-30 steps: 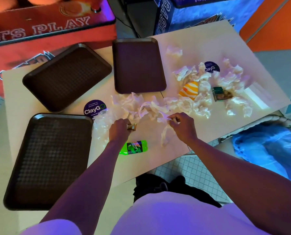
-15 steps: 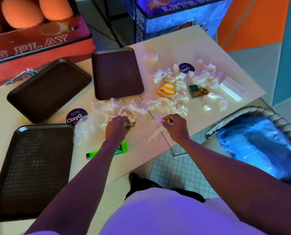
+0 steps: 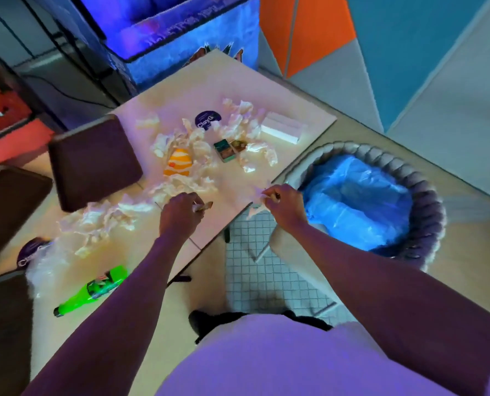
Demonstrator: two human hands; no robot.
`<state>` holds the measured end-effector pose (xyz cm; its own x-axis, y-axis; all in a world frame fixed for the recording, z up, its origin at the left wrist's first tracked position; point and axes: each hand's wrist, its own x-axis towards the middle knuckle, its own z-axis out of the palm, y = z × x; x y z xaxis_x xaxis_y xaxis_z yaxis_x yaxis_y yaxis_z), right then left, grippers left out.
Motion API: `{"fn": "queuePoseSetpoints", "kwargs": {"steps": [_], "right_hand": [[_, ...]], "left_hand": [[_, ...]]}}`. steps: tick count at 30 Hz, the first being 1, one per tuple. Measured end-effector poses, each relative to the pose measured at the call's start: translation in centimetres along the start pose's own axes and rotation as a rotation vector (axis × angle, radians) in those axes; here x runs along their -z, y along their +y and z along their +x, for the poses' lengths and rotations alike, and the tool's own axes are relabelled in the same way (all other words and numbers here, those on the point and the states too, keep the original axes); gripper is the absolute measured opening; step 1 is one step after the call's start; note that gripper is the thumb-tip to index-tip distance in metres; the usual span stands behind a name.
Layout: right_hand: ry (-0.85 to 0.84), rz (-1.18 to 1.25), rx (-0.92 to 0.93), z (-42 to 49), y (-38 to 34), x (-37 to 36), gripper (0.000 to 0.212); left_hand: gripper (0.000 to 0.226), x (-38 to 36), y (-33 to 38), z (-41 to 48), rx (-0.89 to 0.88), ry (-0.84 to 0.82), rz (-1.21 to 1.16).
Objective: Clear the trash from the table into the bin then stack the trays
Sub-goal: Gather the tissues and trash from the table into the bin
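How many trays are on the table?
3: middle tray beside the napkins, left tray at the picture's left edge, near tray at bottom left, mostly out of frame. Others may lie outside the view.

The round grey woven bin [image 3: 428,195] with its blue bag sits open just beside the pale table [image 3: 232,192], and the way there from the right hand [image 3: 281,205] is free. A bare patch of table lies between it and the left hand [image 3: 179,214]. Farther back, crumpled white paper napkins [image 3: 200,151], an orange striped wrapper [image 3: 179,162] and a small green box [image 3: 223,150] crowd the top.
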<state>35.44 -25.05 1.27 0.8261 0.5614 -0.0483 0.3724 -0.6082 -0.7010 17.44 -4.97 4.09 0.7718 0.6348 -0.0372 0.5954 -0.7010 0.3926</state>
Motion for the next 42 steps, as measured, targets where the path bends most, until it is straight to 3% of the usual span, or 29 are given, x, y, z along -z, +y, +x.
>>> {"fn": "queuePoseSetpoints", "kwargs": {"steps": [9, 22, 27, 33, 42], "right_hand": [[0.257, -0.002, -0.253, -0.3, 12.5, 14.9, 0.016], [0.553, 0.050, -0.550, 3.4, 22.2, 22.9, 0.014], [0.634, -0.021, -0.630, 6.9, 24.1, 24.4, 0.013], [0.597, 0.034, -0.744, 10.8, 27.2, 23.2, 0.016], [0.504, 0.090, -0.878, 13.6, 33.4, 18.8, 0.025]], "left_hand": [[0.020, -5.4, 18.5, 6.3, -0.300, -0.104, -0.050], [0.014, -15.2, 37.4, 16.6, -0.585, -0.386, -0.181], [0.018, -18.2, 41.1, 21.2, -0.621, -0.428, -0.192], [0.016, -23.7, 43.1, 26.0, -0.669, -0.563, -0.254], [0.026, -32.0, 42.7, 28.3, -0.699, -0.709, -0.066]]}}
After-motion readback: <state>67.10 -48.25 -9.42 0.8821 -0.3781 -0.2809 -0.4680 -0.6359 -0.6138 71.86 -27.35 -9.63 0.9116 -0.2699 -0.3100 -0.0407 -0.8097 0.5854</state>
